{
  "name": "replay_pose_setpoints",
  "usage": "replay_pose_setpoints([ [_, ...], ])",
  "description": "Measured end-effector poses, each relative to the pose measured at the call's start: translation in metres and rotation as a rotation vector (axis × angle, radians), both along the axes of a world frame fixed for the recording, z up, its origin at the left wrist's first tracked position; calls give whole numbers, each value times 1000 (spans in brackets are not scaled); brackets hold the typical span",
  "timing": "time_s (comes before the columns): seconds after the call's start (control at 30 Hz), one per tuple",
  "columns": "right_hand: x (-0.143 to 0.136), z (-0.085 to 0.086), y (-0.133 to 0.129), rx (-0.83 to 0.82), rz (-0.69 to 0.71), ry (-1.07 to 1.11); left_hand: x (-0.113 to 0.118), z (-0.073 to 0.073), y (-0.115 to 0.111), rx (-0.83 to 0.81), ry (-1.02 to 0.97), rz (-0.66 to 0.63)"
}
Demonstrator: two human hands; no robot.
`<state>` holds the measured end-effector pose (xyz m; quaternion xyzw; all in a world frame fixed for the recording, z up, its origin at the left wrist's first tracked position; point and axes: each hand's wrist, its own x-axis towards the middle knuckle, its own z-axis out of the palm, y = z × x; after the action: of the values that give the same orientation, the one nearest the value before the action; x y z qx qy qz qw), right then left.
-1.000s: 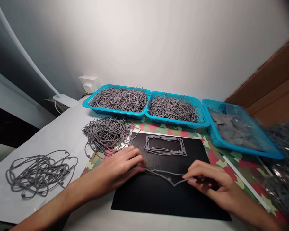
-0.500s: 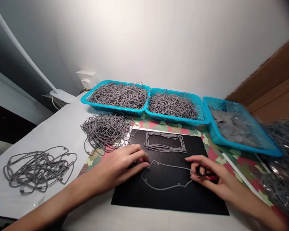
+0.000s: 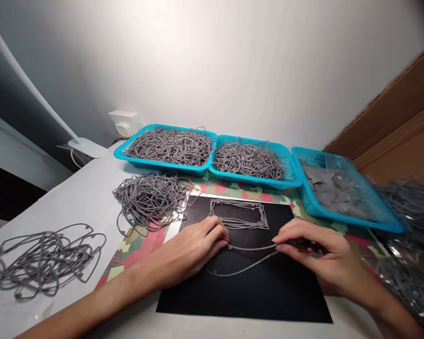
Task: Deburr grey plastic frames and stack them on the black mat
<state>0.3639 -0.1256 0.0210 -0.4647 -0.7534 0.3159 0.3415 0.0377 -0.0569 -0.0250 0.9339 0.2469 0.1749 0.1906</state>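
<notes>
A thin grey rubber gasket (image 3: 233,274) with small round tabs is stretched between my hands over a black mat (image 3: 247,301). My left hand (image 3: 203,242) is closed, its fingertips pinching the gasket's upper left corner. At the other end, my right hand (image 3: 316,245) pinches the gasket between thumb and fingers. Something dark with a reddish part lies in the right palm; its kind is mostly hidden. Just beyond the hands, a neat stack of similar gaskets (image 3: 243,227) forms a rectangle on the mat.
Tangled grey gaskets lie in a near-left pile (image 3: 45,259) and a larger heap (image 3: 151,197). Behind stand a left blue basket (image 3: 162,165), a middle blue basket (image 3: 254,180) and a right blue basket (image 3: 356,220). Bagged grey pieces (image 3: 406,282) sit at right.
My left hand has closed on the gasket's corner. My right fingers have pinched together on its right end, and the gasket's outline is now narrower there. The view has shifted slightly.
</notes>
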Motion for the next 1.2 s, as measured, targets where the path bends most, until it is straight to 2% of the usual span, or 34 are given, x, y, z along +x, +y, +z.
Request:
replay_pose_setpoints([
  [0.1, -5, 8, 9, 0, 67, 14, 0, 1, 1, -102, -41, -49],
  [0.2, -7, 14, 16, -54, 33, -12, -2, 3, 3, -205, -93, -71],
  [0.3, -3, 15, 24, -187, -3, -22, -5, 10, 4, -355, -116, -25],
  [0.47, 12, -1, 32, -423, -103, 31, -11, 22, 9, -615, -166, 114],
  [0.63, 14, -17, 36, -401, -165, 49, -13, 22, 18, -924, -307, 166],
  [0.7, 9, -19, 38, -390, -172, 71, -11, 23, 21, -996, -346, 192],
  [0.83, -3, -20, 42, -380, -173, 128, -7, 32, 29, -979, -431, 276],
  [0.93, -10, -21, 45, -301, -224, 105, -6, 35, 35, -966, -453, 295],
  [1.03, -13, -22, 46, -253, -273, 121, -7, 33, 40, -947, -437, 290],
  [1.2, -11, -27, 45, -273, -298, 138, -8, 27, 41, -893, -431, 288],
])
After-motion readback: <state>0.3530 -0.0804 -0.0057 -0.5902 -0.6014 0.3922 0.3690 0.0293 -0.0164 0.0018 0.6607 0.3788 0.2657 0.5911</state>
